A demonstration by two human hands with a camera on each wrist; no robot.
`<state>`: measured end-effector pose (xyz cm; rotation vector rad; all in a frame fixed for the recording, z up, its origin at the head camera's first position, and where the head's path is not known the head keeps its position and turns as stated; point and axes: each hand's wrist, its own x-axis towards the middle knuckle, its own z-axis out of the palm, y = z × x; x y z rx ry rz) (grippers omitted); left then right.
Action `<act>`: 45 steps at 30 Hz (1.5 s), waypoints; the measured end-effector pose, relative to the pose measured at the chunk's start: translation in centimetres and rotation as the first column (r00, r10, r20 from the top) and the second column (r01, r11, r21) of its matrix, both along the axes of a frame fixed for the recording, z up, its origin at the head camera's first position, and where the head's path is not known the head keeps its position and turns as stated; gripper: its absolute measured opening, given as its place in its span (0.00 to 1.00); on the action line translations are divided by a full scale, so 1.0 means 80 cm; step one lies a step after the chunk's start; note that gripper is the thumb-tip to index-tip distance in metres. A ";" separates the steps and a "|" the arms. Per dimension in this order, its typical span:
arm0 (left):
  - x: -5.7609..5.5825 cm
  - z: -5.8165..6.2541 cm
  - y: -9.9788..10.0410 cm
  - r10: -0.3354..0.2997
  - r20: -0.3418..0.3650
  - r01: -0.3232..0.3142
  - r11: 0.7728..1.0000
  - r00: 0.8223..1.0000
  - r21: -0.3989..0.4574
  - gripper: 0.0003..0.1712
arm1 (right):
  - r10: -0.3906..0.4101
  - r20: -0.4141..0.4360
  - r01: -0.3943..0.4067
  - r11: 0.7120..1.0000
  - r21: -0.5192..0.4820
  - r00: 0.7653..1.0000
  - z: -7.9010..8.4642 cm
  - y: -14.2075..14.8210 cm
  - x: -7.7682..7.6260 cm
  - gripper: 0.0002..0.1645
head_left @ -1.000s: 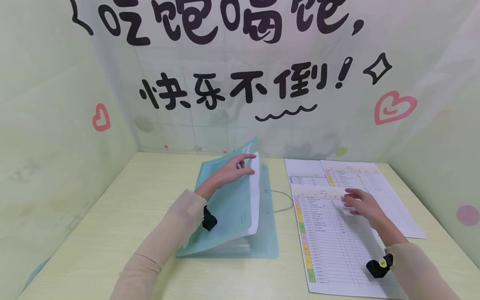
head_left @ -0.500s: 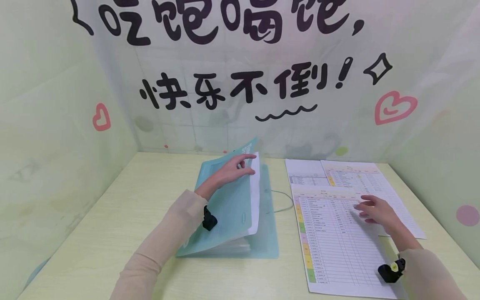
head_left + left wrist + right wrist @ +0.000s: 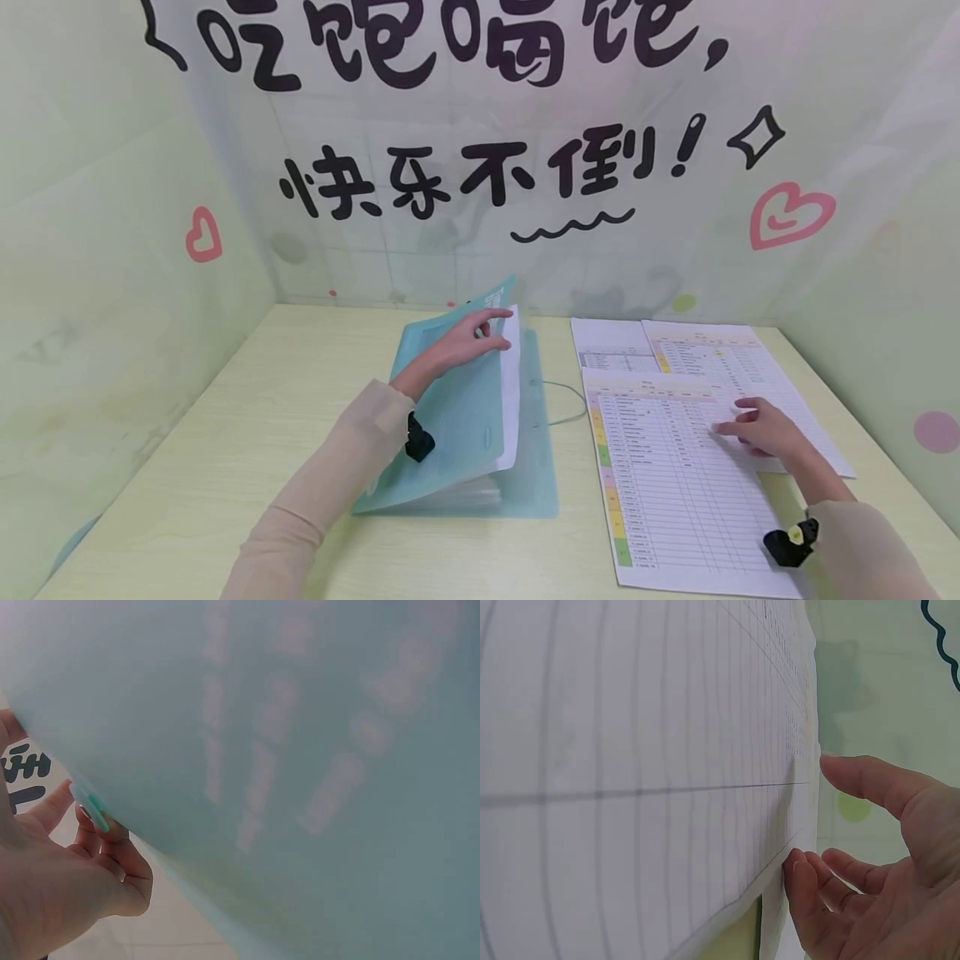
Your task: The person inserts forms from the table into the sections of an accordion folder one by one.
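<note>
A teal folder with clear sleeves lies on the table, its front cover raised at an angle. My left hand holds the cover and a white page by their free edge, thumb and index finger spread along it. In the left wrist view, the left hand's fingertips meet the rim of the teal cover. My right hand hovers at the right edge of the front printed sheet. The right wrist view shows its thumb apart from the fingers, which are right at the paper's edge.
Two more printed sheets lie behind the front one: a back left sheet and a back right sheet. An elastic cord loops out from the folder's right side. A printed backdrop closes the table's rear.
My right hand has moved right and slightly toward me, from over the front sheet to its right edge. The left hand and folder have stayed put.
</note>
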<state>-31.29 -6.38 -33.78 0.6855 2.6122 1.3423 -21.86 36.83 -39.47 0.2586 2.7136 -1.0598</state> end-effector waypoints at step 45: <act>-0.001 -0.002 0.001 0.019 0.001 -0.019 1.000 1.000 -0.002 0.27 | 0.253 -0.195 -0.267 0.963 -0.045 0.947 0.008 -0.005 0.013 0.28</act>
